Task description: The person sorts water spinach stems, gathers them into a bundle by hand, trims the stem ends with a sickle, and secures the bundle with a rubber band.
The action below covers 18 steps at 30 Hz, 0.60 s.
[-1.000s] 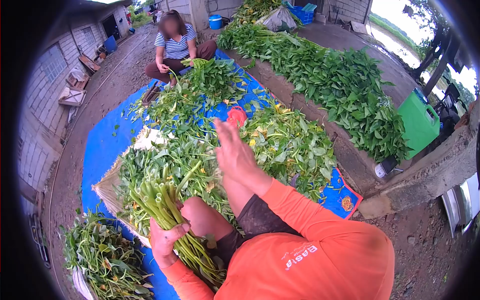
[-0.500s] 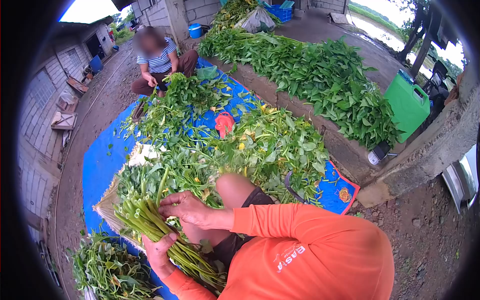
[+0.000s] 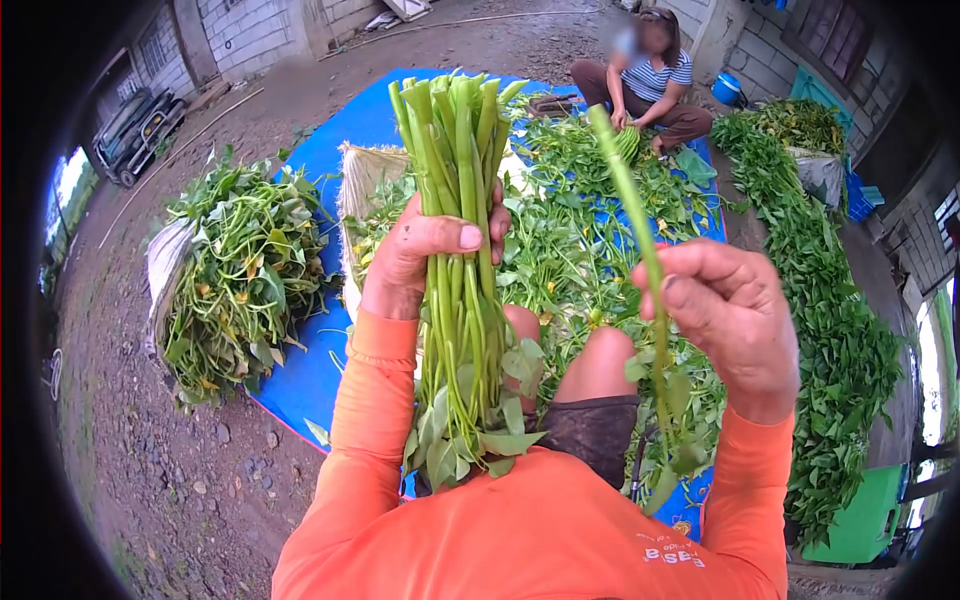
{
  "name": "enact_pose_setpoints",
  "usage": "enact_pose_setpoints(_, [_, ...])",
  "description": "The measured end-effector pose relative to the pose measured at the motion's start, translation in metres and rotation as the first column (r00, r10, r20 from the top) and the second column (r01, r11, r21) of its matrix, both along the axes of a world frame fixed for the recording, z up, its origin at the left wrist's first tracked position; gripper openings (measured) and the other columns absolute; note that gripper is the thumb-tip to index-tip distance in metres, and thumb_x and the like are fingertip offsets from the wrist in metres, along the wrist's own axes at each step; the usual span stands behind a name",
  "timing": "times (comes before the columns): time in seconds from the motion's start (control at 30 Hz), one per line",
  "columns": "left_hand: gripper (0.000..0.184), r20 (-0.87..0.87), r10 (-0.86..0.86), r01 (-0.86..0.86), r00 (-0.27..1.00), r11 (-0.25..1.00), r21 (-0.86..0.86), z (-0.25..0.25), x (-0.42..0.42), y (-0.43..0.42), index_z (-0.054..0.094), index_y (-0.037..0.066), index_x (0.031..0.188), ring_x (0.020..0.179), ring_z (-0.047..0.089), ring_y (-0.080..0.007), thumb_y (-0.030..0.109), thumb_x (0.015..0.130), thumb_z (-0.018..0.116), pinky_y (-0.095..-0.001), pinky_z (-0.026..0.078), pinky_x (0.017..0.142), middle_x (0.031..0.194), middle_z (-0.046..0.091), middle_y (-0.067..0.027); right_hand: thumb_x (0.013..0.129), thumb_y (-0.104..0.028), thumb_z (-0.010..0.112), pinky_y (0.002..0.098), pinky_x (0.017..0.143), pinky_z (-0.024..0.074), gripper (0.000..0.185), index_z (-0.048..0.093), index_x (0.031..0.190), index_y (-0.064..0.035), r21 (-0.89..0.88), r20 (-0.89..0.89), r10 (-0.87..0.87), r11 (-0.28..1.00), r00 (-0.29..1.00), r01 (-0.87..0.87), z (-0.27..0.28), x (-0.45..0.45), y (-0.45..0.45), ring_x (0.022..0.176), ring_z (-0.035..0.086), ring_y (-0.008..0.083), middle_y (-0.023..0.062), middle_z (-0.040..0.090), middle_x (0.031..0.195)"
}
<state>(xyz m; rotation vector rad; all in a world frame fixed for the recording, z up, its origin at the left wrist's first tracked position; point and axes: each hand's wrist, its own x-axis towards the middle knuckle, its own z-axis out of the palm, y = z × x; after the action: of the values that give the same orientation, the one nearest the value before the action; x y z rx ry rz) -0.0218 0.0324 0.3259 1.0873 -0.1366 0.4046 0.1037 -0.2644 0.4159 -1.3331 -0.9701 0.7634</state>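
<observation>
My left hand [image 3: 425, 250] is wrapped round a thick bundle of water spinach stalks [image 3: 455, 190], held upright with the cut ends at the top and the leaves hanging near my chest. Between the thumb and fingers of my right hand [image 3: 730, 310] is a single water spinach stalk [image 3: 632, 195], slightly tilted and apart from the bundle, its few leaves dangling below. Under both hands, loose greens [image 3: 570, 260] lie spread over a blue tarp [image 3: 300, 345], around my bent knees.
A sack [image 3: 168, 270] heaped with leafy greens stands at the left. Across the tarp a seated person [image 3: 650, 85] handles a bunch of stalks. Along the right runs a long row of stacked greens [image 3: 835, 370], with a green jug [image 3: 855, 520] at its near end.
My right hand has moved away from the bundle to the right, carrying one stalk. The bundle has been raised upright in my left hand, and the view has turned left.
</observation>
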Motion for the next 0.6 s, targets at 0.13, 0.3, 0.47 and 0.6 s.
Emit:
enact_pose_setpoints(0.13, [0.062,0.123,-0.120,0.139,0.985,0.978,-0.155,-0.014,0.019,-0.016,0.059,0.002,0.126,0.080,0.068,-0.0233,0.021,0.073,0.084,-0.0361,0.060,0.074,0.097,0.066,-0.0100,0.107,-0.007,0.066,0.0258,0.086,0.0557,0.024,0.072,0.127,0.0059,-0.023,-0.126,0.068,0.997,0.990,-0.071,-0.018,-0.024,0.034,0.096,0.069,0.0098,0.0068,0.077,0.111])
enact_pose_setpoints(0.3, [0.060,0.125,-0.120,0.144,0.985,0.967,-0.208,-0.019,0.026,-0.025,0.060,0.000,0.126,0.080,0.069,-0.0236,0.021,0.075,0.084,-0.0371,0.061,0.075,0.099,0.066,-0.0102,0.108,-0.006,0.063,0.0249,0.084,0.0561,0.028,0.069,0.133,0.0053,0.075,-0.207,0.007,0.997,0.978,0.009,-0.056,-0.022,0.052,0.095,0.069,0.0094,0.0062,0.076,0.117])
enact_pose_setpoints(0.47, [0.068,0.049,-0.066,0.074,0.997,0.976,-0.203,-0.031,0.029,-0.026,0.058,-0.003,0.131,0.080,0.072,-0.0240,0.019,0.072,0.083,-0.0365,0.064,0.075,0.101,0.069,-0.0122,0.107,-0.005,0.066,0.0245,0.081,0.0563,0.013,0.071,0.115,0.0038,0.309,-0.109,-0.177,0.929,0.978,0.203,-0.081,-0.019,0.096,0.089,0.068,0.0086,0.0059,0.074,0.107])
enact_pose_setpoints(0.6, [0.058,0.040,-0.035,0.038,0.999,0.995,-0.088,-0.034,0.031,-0.022,0.065,-0.002,0.124,0.084,0.073,-0.0221,0.020,0.073,0.082,-0.0345,0.061,0.079,0.102,0.073,-0.0113,0.104,-0.003,0.070,0.0247,0.080,0.0542,0.011,0.070,0.113,0.0032,0.265,0.076,-0.297,0.926,0.952,0.268,-0.093,-0.014,0.102,0.085,0.067,0.0090,0.0062,0.072,0.104])
